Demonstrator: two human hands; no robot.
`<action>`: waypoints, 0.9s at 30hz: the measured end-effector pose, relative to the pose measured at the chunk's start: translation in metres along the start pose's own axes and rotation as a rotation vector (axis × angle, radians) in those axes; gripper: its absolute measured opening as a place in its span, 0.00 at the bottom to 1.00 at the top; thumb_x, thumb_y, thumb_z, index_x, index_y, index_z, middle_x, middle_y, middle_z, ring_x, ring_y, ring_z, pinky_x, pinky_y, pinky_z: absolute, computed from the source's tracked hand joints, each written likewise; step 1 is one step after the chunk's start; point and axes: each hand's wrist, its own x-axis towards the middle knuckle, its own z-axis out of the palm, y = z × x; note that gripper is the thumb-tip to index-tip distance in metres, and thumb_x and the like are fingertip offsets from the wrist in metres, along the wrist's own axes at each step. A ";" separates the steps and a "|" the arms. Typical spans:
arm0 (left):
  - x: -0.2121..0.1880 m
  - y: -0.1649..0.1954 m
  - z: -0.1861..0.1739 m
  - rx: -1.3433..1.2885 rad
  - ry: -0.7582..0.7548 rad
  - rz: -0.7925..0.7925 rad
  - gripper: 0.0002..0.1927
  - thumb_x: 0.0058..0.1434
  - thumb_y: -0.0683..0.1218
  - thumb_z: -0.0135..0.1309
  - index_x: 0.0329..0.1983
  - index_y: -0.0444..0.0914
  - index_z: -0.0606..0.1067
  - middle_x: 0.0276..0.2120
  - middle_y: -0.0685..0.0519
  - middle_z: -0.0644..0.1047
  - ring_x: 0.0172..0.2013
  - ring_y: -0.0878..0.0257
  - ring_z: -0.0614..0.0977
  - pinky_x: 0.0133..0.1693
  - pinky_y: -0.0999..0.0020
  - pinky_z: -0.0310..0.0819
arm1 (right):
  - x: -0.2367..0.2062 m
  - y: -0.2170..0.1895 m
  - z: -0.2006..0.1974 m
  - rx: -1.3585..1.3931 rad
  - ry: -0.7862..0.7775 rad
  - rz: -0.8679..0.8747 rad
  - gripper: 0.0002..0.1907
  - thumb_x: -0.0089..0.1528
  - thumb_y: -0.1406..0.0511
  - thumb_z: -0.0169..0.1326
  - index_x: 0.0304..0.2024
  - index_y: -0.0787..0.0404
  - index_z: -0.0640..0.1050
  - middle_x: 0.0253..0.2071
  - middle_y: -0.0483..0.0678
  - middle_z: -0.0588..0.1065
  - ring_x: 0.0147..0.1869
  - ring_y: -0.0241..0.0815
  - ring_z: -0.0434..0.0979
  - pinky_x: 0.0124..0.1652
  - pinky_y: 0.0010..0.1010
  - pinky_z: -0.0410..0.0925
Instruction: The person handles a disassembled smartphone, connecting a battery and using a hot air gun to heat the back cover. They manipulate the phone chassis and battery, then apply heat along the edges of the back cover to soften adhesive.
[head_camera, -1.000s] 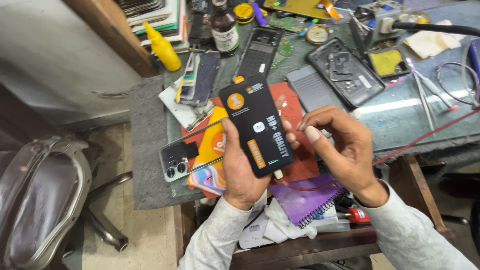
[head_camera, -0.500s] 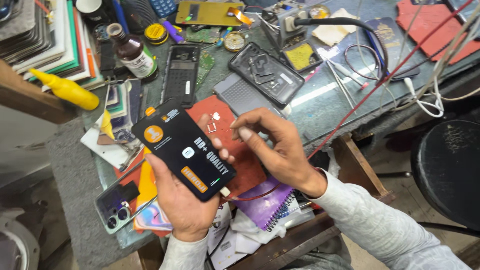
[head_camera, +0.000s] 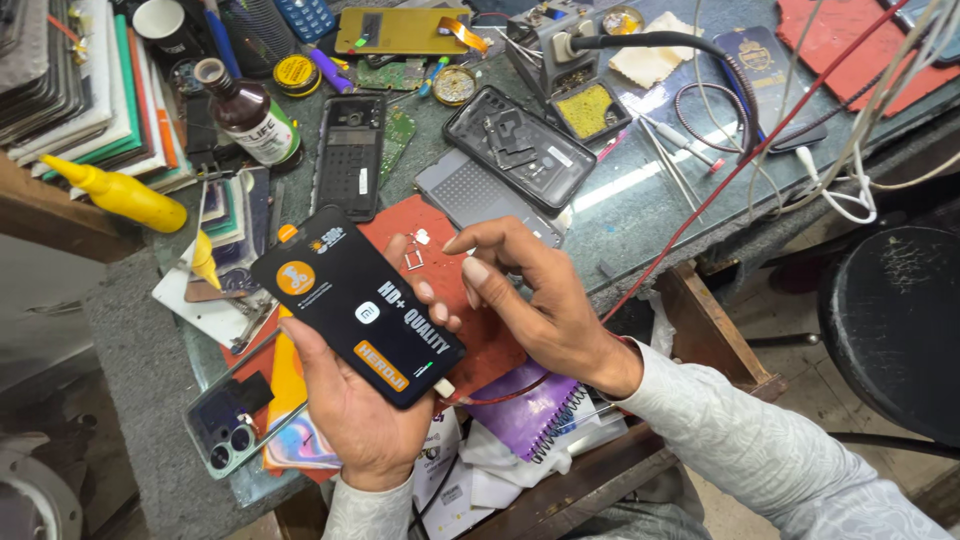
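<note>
My left hand (head_camera: 365, 415) grips a black phone screen panel (head_camera: 355, 305) with a printed protective film, held tilted over the bench edge. My right hand (head_camera: 535, 295) hovers just right of the panel, thumb and forefinger bent toward each other, with nothing visible between them. Under both hands lies a red mat (head_camera: 470, 330) with a small metal tray piece (head_camera: 413, 260) on it. A red cable (head_camera: 700, 210) runs past my right wrist.
On the glass-topped bench (head_camera: 650, 200) lie a black phone frame (head_camera: 348, 150), a dark back cover (head_camera: 520, 145), a grey panel (head_camera: 470, 195), a brown bottle (head_camera: 250, 115), a yellow squeeze bottle (head_camera: 120, 190) and a soldering stand (head_camera: 570, 60). A phone (head_camera: 225, 425) lies at the lower left, a purple notebook (head_camera: 530, 410) below the mat, a black stool (head_camera: 895, 320) to the right.
The view has shifted, so the bench appears further left and nearer. My right hand has drawn slightly away from the panel's edge. The left hand keeps its hold.
</note>
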 end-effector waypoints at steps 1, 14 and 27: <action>0.000 0.001 0.000 -0.029 -0.007 -0.008 0.52 0.70 0.73 0.37 0.78 0.24 0.56 0.48 0.41 0.74 0.47 0.51 0.76 0.52 0.56 0.74 | 0.000 0.000 0.001 -0.008 -0.001 -0.022 0.11 0.74 0.69 0.47 0.57 0.65 0.72 0.37 0.43 0.73 0.42 0.30 0.75 0.44 0.24 0.70; -0.005 0.025 -0.011 -0.121 -0.105 0.010 0.50 0.73 0.73 0.32 0.77 0.26 0.57 0.48 0.43 0.77 0.47 0.54 0.81 0.53 0.59 0.78 | 0.002 -0.006 0.021 0.125 -0.077 0.005 0.15 0.72 0.64 0.48 0.55 0.71 0.75 0.42 0.49 0.77 0.46 0.36 0.78 0.49 0.26 0.71; -0.021 0.047 -0.019 -0.115 -0.170 0.015 0.53 0.73 0.75 0.31 0.79 0.25 0.55 0.49 0.43 0.76 0.48 0.57 0.81 0.54 0.60 0.79 | -0.003 -0.012 0.045 0.057 -0.062 -0.128 0.27 0.77 0.53 0.43 0.53 0.74 0.75 0.40 0.53 0.77 0.44 0.39 0.77 0.47 0.28 0.70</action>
